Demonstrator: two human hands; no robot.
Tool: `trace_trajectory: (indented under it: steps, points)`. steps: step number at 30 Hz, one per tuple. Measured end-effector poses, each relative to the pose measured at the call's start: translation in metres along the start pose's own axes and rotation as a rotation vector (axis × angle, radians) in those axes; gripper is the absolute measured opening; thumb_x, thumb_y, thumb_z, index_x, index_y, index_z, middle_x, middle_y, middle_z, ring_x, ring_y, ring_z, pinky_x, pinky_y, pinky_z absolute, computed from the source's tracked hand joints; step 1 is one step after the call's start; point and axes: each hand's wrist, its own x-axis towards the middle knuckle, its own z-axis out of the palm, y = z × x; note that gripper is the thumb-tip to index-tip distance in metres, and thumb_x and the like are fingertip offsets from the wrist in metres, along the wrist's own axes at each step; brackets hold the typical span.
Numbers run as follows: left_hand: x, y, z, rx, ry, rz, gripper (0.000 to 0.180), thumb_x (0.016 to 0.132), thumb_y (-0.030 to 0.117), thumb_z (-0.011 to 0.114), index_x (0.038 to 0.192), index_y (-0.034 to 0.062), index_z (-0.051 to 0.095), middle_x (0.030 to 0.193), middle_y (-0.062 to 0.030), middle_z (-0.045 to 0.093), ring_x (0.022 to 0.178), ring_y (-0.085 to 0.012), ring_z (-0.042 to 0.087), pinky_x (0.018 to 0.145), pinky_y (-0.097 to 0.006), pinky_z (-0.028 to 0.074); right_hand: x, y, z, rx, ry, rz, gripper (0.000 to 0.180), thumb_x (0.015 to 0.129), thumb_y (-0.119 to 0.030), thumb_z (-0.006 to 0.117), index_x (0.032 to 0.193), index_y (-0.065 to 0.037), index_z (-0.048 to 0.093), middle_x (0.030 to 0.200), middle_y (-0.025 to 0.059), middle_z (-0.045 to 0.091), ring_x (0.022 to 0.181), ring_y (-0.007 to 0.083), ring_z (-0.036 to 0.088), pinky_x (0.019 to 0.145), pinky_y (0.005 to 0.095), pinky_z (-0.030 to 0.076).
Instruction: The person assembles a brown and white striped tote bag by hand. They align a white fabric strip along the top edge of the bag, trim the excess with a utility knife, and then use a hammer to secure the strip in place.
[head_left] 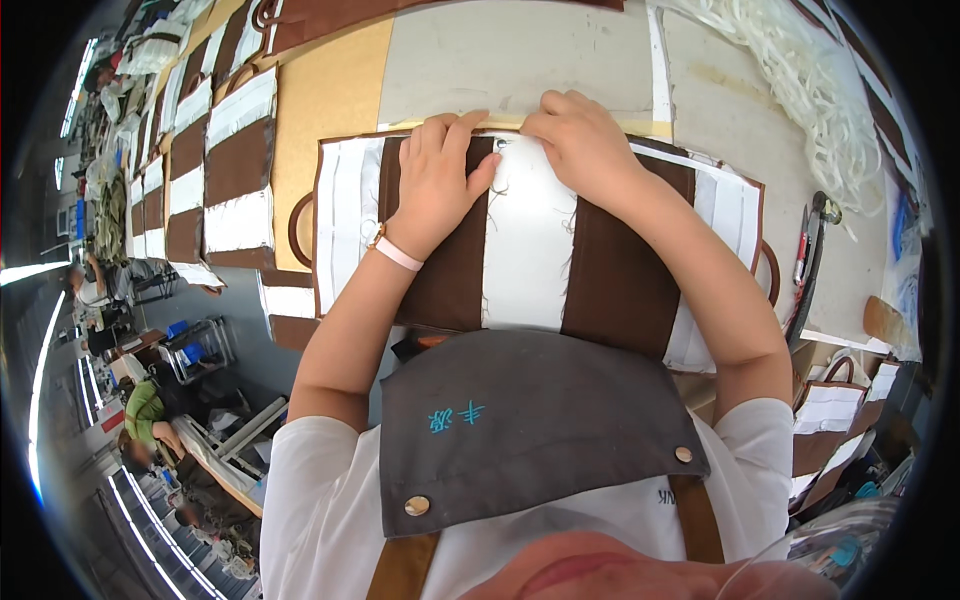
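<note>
Both hands down flat on a brown-and-white striped fabric panel (530, 240), spread out at the near edge of the worktop (500, 60). Left hand (437, 175) with fingers fairly wide, pressing the brown stripe near the panel's far edge, thumb poking over onto the white middle stripe. Right hand (580, 140) curled a bit narrower, fingertips pinching or pressing at the top of that white stripe, right next to the left thumb, can't tell which. Pale wristband (395, 252) on the left wrist. More striped panels (225, 170) stacked along the left edge. Tangle of white cord (820, 90) toward the far right corner. Red-handled tool (803, 255) by the right edge.
</note>
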Motion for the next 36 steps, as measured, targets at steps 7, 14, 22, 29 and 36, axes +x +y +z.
trace_trajectory:
  steps: [7, 14, 22, 29, 36]
  points:
    - [-0.004, 0.004, 0.001, 0.077, 0.038, 0.096, 0.028, 0.084, 0.019, 0.074, 0.110, 0.0094, 0.071, 0.104, -0.0057, 0.061, 0.098, -0.0244, 0.058, 0.085, -0.038, 0.045, -0.015, -0.001, 0.004, -0.213, 0.116, -0.207, 0.026, 0.080, -0.005, 0.064, 0.102, -0.009, 0.075, 0.093, 0.0044, 0.058, 0.094, 0.0239, 0.056, 0.082, 0.0373, 0.048]
    - [0.002, -0.005, 0.010, -0.035, 0.033, 0.139, 0.029, 0.084, 0.015, 0.073, 0.111, 0.0051, 0.067, 0.104, -0.0089, 0.062, 0.097, -0.0279, 0.058, 0.085, -0.039, 0.046, -0.006, -0.008, 0.012, -0.164, 0.120, -0.178, 0.033, 0.082, -0.007, 0.063, 0.113, -0.012, 0.073, 0.098, 0.0040, 0.059, 0.097, 0.0232, 0.055, 0.084, 0.0359, 0.047]
    - [0.007, 0.005, 0.005, -0.009, 0.039, 0.165, 0.026, 0.084, 0.017, 0.074, 0.108, 0.0090, 0.071, 0.103, -0.0063, 0.061, 0.097, -0.0270, 0.057, 0.083, -0.039, 0.046, -0.012, 0.005, 0.004, -0.059, 0.125, -0.112, 0.025, 0.083, -0.003, 0.063, 0.107, -0.007, 0.069, 0.096, 0.0085, 0.059, 0.096, 0.0291, 0.056, 0.085, 0.0384, 0.047]
    - [0.001, 0.007, -0.002, 0.084, 0.026, 0.093, 0.026, 0.086, 0.011, 0.069, 0.112, 0.0096, 0.070, 0.108, -0.0057, 0.062, 0.101, -0.0259, 0.058, 0.089, -0.039, 0.044, -0.026, 0.016, -0.029, 0.199, 0.036, 0.080, 0.007, 0.085, -0.002, 0.063, 0.091, 0.001, 0.063, 0.095, 0.0148, 0.061, 0.096, 0.0347, 0.058, 0.085, 0.0428, 0.048]
    - [0.004, 0.026, 0.009, 0.176, 0.047, 0.098, 0.037, 0.087, 0.003, 0.062, 0.123, 0.0067, 0.061, 0.111, -0.0103, 0.063, 0.106, -0.0300, 0.057, 0.094, -0.042, 0.042, -0.029, 0.005, 0.003, 0.116, 0.142, -0.019, 0.021, 0.082, 0.006, 0.059, 0.100, -0.001, 0.069, 0.097, 0.0104, 0.060, 0.096, 0.0321, 0.055, 0.086, 0.0372, 0.049]
